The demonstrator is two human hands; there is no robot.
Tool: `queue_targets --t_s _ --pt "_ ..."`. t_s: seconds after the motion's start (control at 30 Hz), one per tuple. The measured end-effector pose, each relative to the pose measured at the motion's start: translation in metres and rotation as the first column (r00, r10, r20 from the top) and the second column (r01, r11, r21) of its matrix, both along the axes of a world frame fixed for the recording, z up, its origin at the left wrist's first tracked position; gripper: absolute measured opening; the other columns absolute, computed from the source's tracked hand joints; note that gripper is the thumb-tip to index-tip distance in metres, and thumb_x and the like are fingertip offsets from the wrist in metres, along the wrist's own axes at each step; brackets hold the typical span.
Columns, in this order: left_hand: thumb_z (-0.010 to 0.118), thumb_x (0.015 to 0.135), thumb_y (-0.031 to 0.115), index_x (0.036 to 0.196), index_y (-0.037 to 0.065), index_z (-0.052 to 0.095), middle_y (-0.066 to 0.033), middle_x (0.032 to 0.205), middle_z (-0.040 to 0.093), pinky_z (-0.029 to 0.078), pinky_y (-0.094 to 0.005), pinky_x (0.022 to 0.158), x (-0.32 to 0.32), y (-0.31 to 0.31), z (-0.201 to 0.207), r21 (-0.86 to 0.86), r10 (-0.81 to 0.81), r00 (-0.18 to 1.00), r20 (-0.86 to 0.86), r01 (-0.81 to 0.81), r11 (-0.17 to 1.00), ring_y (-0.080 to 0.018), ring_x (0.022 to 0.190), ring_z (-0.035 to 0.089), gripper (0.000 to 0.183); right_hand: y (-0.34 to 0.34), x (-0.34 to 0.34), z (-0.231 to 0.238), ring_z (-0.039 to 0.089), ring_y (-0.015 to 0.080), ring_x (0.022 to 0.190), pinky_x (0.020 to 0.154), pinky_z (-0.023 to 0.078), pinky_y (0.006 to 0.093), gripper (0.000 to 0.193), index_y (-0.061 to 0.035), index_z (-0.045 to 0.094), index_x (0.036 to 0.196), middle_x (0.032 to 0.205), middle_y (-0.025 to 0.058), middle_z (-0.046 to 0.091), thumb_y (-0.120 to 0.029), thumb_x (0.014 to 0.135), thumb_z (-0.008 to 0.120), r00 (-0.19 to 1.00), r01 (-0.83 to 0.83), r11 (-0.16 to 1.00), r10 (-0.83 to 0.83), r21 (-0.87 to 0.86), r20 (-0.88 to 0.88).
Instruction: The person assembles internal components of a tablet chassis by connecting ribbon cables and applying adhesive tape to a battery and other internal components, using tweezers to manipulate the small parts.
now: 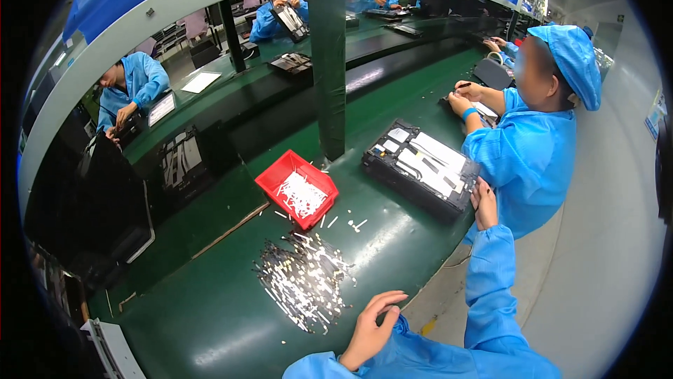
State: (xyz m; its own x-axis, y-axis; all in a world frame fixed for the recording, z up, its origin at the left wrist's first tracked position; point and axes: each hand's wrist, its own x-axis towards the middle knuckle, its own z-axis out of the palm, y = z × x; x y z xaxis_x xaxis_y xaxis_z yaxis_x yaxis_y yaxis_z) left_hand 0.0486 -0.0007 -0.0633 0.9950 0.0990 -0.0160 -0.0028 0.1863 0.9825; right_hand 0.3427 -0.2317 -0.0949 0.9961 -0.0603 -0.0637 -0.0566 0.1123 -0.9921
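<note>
On the green bench stands a stack of black electronic device housings (420, 169), its top one showing white and grey flat modules. My right hand (484, 205) reaches out to the stack's near right corner, thumb and fingers closed against its edge. My left hand (374, 326) hovers by the front edge of the bench, fingers loosely bent and apart from the thumb, with nothing in it. Left of that hand lies a loose heap of thin black-and-white strips (305, 281). Behind the heap, a red plastic bin (268, 181) holds many small white pieces (303, 195).
A green post (327, 71) rises behind the red bin. Small white pieces lie scattered beside it. At right a co-worker in blue (526, 141) works at the bench. Black housings (184, 158) lie beyond a low divider, where other people sit. A pale metal piece (112, 351) stands at lower left.
</note>
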Motion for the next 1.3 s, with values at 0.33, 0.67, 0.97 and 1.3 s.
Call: queue_targets --t_s 0.33,0.67,0.97,1.3 --pt "0.051 0.092 0.009 0.116 0.001 0.056 -0.0116 0.120 0.052 0.043 -0.0300 0.092 0.044 -0.010 -0.009 -0.095 -0.019 0.999 -0.048 0.015 0.995 -0.0200 0.112 0.052 0.026 -0.014 0.047 -0.010 0.052 0.0119 0.067 0.062 0.043 0.0284 0.039 -0.0027 0.059 0.092 0.082 0.0034 0.059 -0.035 0.098 0.038 0.967 0.237 0.905 -0.187 -0.352 0.171" --pt "0.044 0.096 0.032 0.141 -0.002 0.019 -0.0230 0.144 0.023 0.018 -0.0393 0.110 0.117 -0.010 0.002 0.045 0.389 0.920 0.040 -0.391 0.919 -0.0324 0.135 0.022 0.061 -0.004 -0.007 0.033 0.062 0.0137 0.075 0.067 0.050 0.0242 0.037 -0.0007 0.054 0.102 0.099 0.0120 0.065 -0.034 0.099 0.037 0.960 -0.275 0.959 0.270 -0.065 -0.072" --pt "0.032 0.098 0.037 0.142 -0.005 0.015 -0.0233 0.148 0.015 0.014 -0.0340 0.112 0.158 -0.020 -0.020 0.008 0.329 0.944 -0.031 -0.329 0.944 -0.0316 0.139 0.014 0.063 0.038 -0.009 0.021 0.058 0.0137 0.098 0.084 0.046 0.0258 0.043 -0.0043 0.055 0.121 0.112 0.0050 0.060 -0.037 0.094 0.050 0.953 -0.253 0.967 0.256 0.037 -0.163" --pt "0.036 0.097 0.026 0.140 -0.008 0.017 -0.0263 0.147 0.017 0.013 -0.0356 0.112 0.083 -0.023 0.013 0.064 0.226 0.974 0.007 -0.226 0.972 -0.0349 0.138 0.017 0.058 0.039 -0.118 0.058 0.054 0.0148 0.110 0.093 0.042 0.0262 0.044 -0.0008 0.046 0.131 0.127 0.0068 0.053 -0.030 0.097 0.043 0.976 -0.111 0.967 0.150 0.229 -0.160"
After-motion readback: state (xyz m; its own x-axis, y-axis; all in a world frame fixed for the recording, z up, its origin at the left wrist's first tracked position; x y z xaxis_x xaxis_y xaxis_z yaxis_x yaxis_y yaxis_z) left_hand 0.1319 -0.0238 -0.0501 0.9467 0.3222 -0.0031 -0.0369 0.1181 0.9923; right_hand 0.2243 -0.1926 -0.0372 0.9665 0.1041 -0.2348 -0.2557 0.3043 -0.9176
